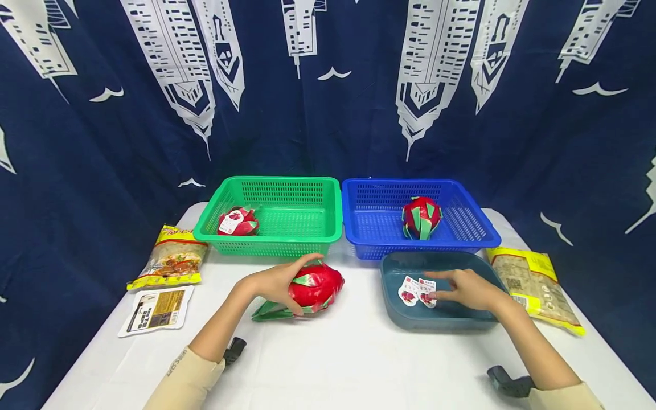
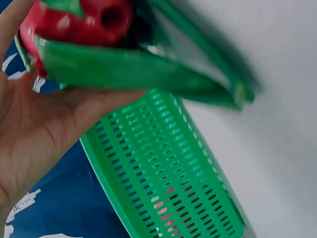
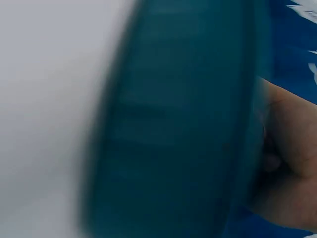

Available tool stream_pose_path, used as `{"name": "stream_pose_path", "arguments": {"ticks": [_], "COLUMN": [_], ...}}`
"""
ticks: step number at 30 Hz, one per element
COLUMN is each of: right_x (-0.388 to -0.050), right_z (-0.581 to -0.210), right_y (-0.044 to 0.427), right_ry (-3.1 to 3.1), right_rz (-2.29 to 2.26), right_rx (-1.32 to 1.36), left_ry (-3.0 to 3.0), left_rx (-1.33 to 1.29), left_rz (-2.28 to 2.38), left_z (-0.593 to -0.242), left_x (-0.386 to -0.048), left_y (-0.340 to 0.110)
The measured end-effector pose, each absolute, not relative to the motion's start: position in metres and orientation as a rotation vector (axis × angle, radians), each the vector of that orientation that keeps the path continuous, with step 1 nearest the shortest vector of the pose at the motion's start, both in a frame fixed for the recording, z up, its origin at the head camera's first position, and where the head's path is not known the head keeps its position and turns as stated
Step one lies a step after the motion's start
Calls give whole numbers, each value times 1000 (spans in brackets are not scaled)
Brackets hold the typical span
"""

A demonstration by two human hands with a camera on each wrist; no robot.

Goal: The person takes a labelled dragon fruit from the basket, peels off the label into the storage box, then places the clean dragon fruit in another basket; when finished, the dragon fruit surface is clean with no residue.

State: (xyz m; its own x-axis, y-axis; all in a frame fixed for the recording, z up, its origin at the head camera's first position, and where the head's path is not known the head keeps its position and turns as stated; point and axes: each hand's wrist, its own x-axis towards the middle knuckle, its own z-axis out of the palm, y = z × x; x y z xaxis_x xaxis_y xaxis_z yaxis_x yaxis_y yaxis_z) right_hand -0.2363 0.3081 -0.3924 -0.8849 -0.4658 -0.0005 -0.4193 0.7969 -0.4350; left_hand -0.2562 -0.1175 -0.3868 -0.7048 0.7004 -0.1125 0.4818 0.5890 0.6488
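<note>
My left hand (image 1: pixel 274 283) grips a large red dragon fruit (image 1: pixel 318 286) with green leaf tips, low over the white table. The thumb and fingers lie on opposite sides of it. In the left wrist view, long green leaves (image 2: pixel 124 72) stick out from the fruit. My right hand (image 1: pixel 470 289) reaches into a dark teal bin (image 1: pixel 435 323). Its thumb and index finger are apart at the right one of two dragon fruit labels (image 1: pixel 408 291) on the bin floor. In the right wrist view the blurred bin wall (image 3: pixel 168 124) hides most of the fingers.
Behind stand a green basket (image 1: pixel 277 247) holding a labelled dragon fruit (image 1: pixel 246 223) and a blue basket (image 1: pixel 369 250) holding another dragon fruit (image 1: pixel 422 218). A yellow bag (image 1: pixel 171 256) and a white packet (image 1: pixel 157 310) lie left; another yellow bag (image 1: pixel 535 285) lies right.
</note>
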Motion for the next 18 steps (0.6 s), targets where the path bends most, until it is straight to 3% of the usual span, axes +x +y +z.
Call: {"name": "stream_pose_path", "arguments": {"ticks": [5,9,13,18], "right_x": [-240,-254,-273,-293], "right_z": [-351,-333,-336,-361], "right_y": [314,333,357,380], "right_ry": [3175,3432,3362,3141], "right_rz": [-734,-811,-879,-802], "right_rx": [-704,-524,-314,-240], "left_ry": [2452,2478,2485,2455], "left_rx": [997,1084,1168,1221], "left_rz": [813,808,826,1090], "left_z": [-386,-382,-361,-313], "left_x": [-259,-258,-256,-256], "left_y": [-124,-121,-111,-89]}}
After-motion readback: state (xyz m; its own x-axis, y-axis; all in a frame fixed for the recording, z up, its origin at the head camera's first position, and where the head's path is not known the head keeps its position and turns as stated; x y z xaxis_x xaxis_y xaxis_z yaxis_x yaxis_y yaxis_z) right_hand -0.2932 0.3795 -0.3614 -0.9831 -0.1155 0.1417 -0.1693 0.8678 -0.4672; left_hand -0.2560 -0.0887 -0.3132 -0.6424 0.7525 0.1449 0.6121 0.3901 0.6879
